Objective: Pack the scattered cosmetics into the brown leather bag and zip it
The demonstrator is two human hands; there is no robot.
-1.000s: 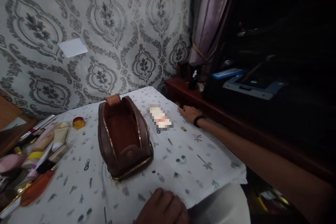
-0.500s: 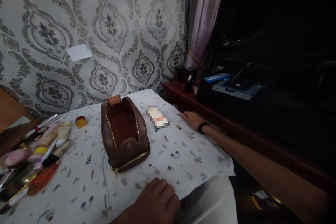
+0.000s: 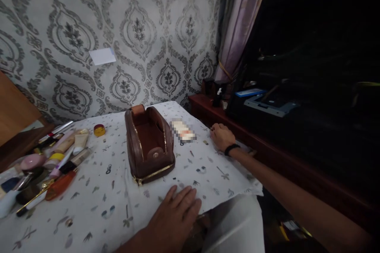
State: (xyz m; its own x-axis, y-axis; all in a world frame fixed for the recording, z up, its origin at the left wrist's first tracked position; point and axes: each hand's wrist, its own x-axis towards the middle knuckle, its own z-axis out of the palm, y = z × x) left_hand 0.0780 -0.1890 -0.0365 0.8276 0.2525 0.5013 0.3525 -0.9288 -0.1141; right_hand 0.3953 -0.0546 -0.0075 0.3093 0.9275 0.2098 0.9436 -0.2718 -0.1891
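My left hand point(image 3: 178, 213) lies flat on the white printed tablecloth point(image 3: 175, 174) near its front edge, fingers spread, holding nothing. Farther off, my right hand point(image 3: 222, 137), with a black band on the wrist, is curled closed on the tablecloth's right edge; its fingertips are partly hidden. Between and beyond the hands stands a brown leather cosmetic bag point(image 3: 151, 146), its zipped top gaping and the visible inside bare. A pale, blurred-out flat item point(image 3: 184, 130) lies between the bag and my right hand.
Several cosmetics point(image 3: 53, 162) are heaped on the left, with a small amber jar point(image 3: 99, 130) beside them. A dark red wooden ledge point(image 3: 204, 104) runs along the right, holding a dropper bottle point(image 3: 219, 97) and a large black screen point(image 3: 308, 59). Patterned wallpaper point(image 3: 138, 29) rises behind.
My left hand has spread its fingers from a loosely curled pose. My right hand has curled and risen slightly at the cloth's edge. The view has shifted left, while the bag stays put.
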